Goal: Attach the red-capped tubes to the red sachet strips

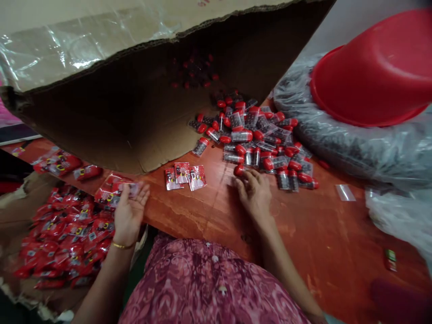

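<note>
Near the table's left edge, my left hand [130, 211] is turned palm up with its fingers stretched out. Beside its thumb are glossy red packets [108, 191], and a see-through plastic piece [134, 189] shows at its fingers; I cannot tell whether it rests on them. My right hand [255, 193] is curled with thumb and forefinger at a small red-capped clear tube [239, 170], mostly hidden by the fingers. Just beyond lies a heap of similar red-capped tubes [241, 135] with dark contents. Between the hands, three flat printed sachets [182, 173] lie on the table.
A large cardboard box [162, 139] lies open towards me, more tubes inside. Below left, a carton [13, 225] holds many red packets. At right are a red tub [374, 67], a plastic-wrapped bundle [344, 148], a clear plastic piece [345, 192] and the wooden table [313, 243].
</note>
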Demonstrator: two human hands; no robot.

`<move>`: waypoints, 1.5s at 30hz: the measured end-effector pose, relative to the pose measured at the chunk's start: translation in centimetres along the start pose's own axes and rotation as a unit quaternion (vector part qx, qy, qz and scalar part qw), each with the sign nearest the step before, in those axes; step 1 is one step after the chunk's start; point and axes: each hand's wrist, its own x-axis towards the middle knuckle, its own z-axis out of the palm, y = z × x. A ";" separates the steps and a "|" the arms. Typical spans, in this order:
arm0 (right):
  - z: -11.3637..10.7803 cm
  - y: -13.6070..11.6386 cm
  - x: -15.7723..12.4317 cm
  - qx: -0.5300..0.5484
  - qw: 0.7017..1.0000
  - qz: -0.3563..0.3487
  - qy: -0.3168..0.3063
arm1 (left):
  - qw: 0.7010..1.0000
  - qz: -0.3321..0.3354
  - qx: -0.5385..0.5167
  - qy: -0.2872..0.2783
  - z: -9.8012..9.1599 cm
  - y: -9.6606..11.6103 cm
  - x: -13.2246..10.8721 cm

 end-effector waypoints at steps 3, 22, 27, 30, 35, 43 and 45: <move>0.5 1.3 0.0 -0.055 0.998 0.009 -0.022 | 0.997 0.050 -0.040 0.050 -0.8 1.8 0.8; 1.3 1.1 -0.3 -0.035 0.999 0.006 -0.024 | 0.483 0.458 0.684 -0.298 7.2 -6.2 -1.2; 1.3 1.3 -0.1 -0.021 0.999 0.008 -0.025 | 0.618 0.434 0.577 -0.309 7.2 -7.9 -1.3; 0.7 0.9 -0.1 -0.006 1.000 0.027 -0.009 | 0.712 0.388 0.500 -0.305 7.3 -7.9 -1.4; -0.5 -2.4 0.3 0.141 0.988 0.062 0.005 | 0.758 0.365 0.459 -0.286 8.1 -6.4 -3.0; 1.5 -7.7 1.2 0.503 0.831 0.216 -0.097 | 0.785 0.312 0.426 -0.324 8.0 -6.1 -5.6; 1.2 -7.7 1.1 0.488 0.843 0.210 -0.085 | 0.833 0.203 0.394 -0.332 7.7 -6.2 -5.8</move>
